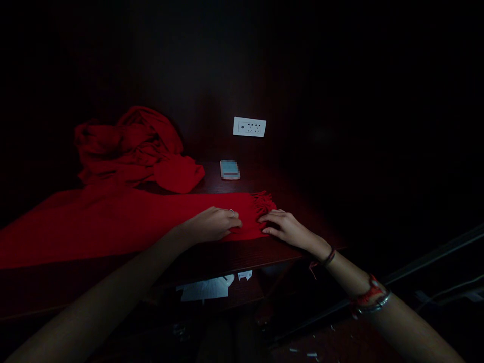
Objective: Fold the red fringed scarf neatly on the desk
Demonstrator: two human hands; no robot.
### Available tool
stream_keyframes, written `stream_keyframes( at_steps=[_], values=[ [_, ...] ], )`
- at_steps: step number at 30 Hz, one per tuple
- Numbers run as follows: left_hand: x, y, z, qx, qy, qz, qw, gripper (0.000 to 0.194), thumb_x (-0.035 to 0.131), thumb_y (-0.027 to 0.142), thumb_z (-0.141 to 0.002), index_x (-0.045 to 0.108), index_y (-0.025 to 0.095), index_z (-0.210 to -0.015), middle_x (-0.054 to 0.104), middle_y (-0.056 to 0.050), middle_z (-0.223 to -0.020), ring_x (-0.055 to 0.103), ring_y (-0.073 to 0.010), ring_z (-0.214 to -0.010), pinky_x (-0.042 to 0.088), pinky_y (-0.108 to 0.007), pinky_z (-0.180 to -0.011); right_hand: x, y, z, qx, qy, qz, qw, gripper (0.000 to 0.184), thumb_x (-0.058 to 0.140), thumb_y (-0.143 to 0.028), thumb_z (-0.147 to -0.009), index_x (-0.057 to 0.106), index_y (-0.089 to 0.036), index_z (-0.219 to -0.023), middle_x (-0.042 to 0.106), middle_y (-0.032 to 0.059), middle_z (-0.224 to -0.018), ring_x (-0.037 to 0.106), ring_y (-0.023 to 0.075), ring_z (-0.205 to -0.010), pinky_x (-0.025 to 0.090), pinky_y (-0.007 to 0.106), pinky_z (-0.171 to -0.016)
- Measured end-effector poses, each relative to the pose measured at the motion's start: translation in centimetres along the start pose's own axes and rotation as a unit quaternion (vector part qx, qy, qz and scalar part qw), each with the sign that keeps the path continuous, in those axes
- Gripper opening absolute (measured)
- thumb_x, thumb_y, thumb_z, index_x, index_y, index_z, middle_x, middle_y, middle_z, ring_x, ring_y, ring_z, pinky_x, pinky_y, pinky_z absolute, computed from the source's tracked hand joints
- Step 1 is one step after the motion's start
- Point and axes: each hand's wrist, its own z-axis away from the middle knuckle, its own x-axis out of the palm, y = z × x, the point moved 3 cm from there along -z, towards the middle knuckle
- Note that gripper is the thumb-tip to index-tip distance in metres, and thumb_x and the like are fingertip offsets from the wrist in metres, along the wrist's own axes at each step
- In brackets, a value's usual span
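A red scarf (151,217) lies flat on the dark wooden worktop (245,254), below the wall socket (249,127) and reaching far out to the left of it. The scarf's fringe (263,200) is at its right end, below the socket and slightly to the right of it.

The left hand (217,223) rests on the scarf, below the socket and to its left, with the fingers bent down against the cloth. Whether its grip pinches any fabric, I cannot tell. A ring (232,213) sits on one finger. The right hand (285,226) touches the scarf's end just under the fringe, below the socket and to its right. Its grip is a little spread, thumb and fingers apart. A thin string bracelet (329,256) circles the right wrist; farther up that arm are a red band (372,291) and a metal bangle (380,303).

To the left of the socket and lower, a heap of red cloth (139,141) lies bunched behind the flat part; whether the two join is unclear. Just below the socket is a small flat blue thing (230,170), its face blurred. Well below the socket, under the worktop's edge, are a sheet of paper (206,291) and a crumpled white piece (245,275). White scraps (312,355) lie on the floor, lower right of the socket.
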Motion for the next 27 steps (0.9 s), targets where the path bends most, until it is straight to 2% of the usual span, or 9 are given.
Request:
stream_keyframes(
  at_steps=[5, 8, 14, 16, 19, 21, 24, 27],
  values=[
    [-0.1, 0.2, 0.1, 0.016, 0.003, 0.020, 1.000, 0.015, 0.041, 0.021, -0.081, 0.053, 0.022, -0.089, 0.056, 0.001, -0.084, 0.052, -0.0118, -0.077, 0.037, -0.020, -0.065, 0.7, 0.0, 0.3, -0.002, 0.019, 0.043, 0.999, 0.021, 0.044, -0.024, -0.081, 0.056, -0.018, -0.098, 0.059, 0.0049, -0.087, 0.051, 0.0149, -0.083, 0.036, 0.030, -0.077],
    [-0.3, 0.2, 0.2, 0.027, 0.005, 0.060, 0.998, 0.017, 0.039, 0.019, -0.082, 0.054, 0.022, -0.089, 0.055, 0.001, -0.083, 0.051, -0.0108, -0.074, 0.037, -0.020, -0.067, 0.9, 0.1, -0.1, -0.009, 0.034, 0.073, 0.997, 0.019, 0.043, -0.024, -0.082, 0.059, -0.018, -0.092, 0.059, 0.0048, -0.083, 0.050, 0.0152, -0.080, 0.035, 0.030, -0.076],
    [-0.6, -0.3, 0.3, 0.023, 0.023, 0.112, 0.993, 0.022, 0.035, 0.021, -0.085, 0.056, 0.020, -0.091, 0.058, -0.001, -0.085, 0.052, -0.0115, -0.076, 0.038, -0.021, -0.071, -0.6, -0.2, -0.7, -0.019, 0.108, 0.155, 0.982, 0.019, 0.040, -0.023, -0.083, 0.058, -0.017, -0.087, 0.057, 0.0065, -0.080, 0.046, 0.0172, -0.081, 0.031, 0.033, -0.078],
    [-0.6, -0.6, 0.4, 0.017, 0.025, 0.112, 0.993, 0.023, 0.035, 0.021, -0.085, 0.057, 0.021, -0.091, 0.059, -0.001, -0.084, 0.053, -0.0114, -0.075, 0.038, -0.022, -0.070, -0.8, -0.4, -0.4, -0.030, 0.090, 0.171, 0.981, 0.020, 0.037, -0.023, -0.084, 0.057, -0.017, -0.085, 0.057, 0.0065, -0.080, 0.045, 0.0171, -0.081, 0.030, 0.034, -0.078],
    [-0.3, -0.6, 0.5, 0.004, 0.018, 0.092, 0.996, 0.022, 0.034, 0.023, -0.085, 0.056, 0.022, -0.091, 0.059, 0.000, -0.083, 0.054, -0.0113, -0.075, 0.038, -0.021, -0.067, -0.3, -0.4, 0.3, -0.049, 0.020, 0.134, 0.990, 0.019, 0.039, -0.026, -0.084, 0.056, -0.018, -0.084, 0.057, 0.0051, -0.079, 0.047, 0.0148, -0.077, 0.033, 0.030, -0.075],
    [0.2, -0.1, 0.3, -0.014, 0.018, 0.055, 0.998, 0.020, 0.037, 0.027, -0.084, 0.054, 0.023, -0.093, 0.058, -0.001, -0.087, 0.054, -0.0128, -0.079, 0.038, -0.022, -0.066, 0.0, 0.0, 0.8, -0.037, 0.009, 0.099, 0.994, 0.019, 0.040, -0.027, -0.083, 0.056, -0.018, -0.085, 0.057, 0.0043, -0.079, 0.049, 0.0137, -0.077, 0.034, 0.028, -0.074],
    [1.0, 1.2, -0.4, -0.068, 0.038, -0.011, 0.997, 0.022, 0.042, 0.036, -0.081, 0.053, 0.021, -0.092, 0.056, -0.005, -0.095, 0.053, -0.0177, -0.085, 0.039, -0.026, -0.067, -0.2, 0.4, 0.9, -0.003, 0.051, 0.063, 0.997, 0.017, 0.041, -0.026, -0.083, 0.056, -0.017, -0.083, 0.059, 0.0041, -0.078, 0.051, 0.0138, -0.076, 0.034, 0.028, -0.074],
    [1.2, 1.9, -1.7, -0.135, 0.068, -0.041, 0.988, 0.021, 0.044, 0.034, -0.081, 0.052, 0.018, -0.092, 0.056, -0.008, -0.097, 0.053, -0.0210, -0.088, 0.040, -0.030, -0.070, -1.1, 0.7, -0.5, 0.033, 0.117, 0.017, 0.992, 0.015, 0.046, -0.026, -0.080, 0.058, -0.017, -0.081, 0.060, 0.0036, -0.076, 0.052, 0.0137, -0.073, 0.037, 0.028, -0.072]
  ],
)
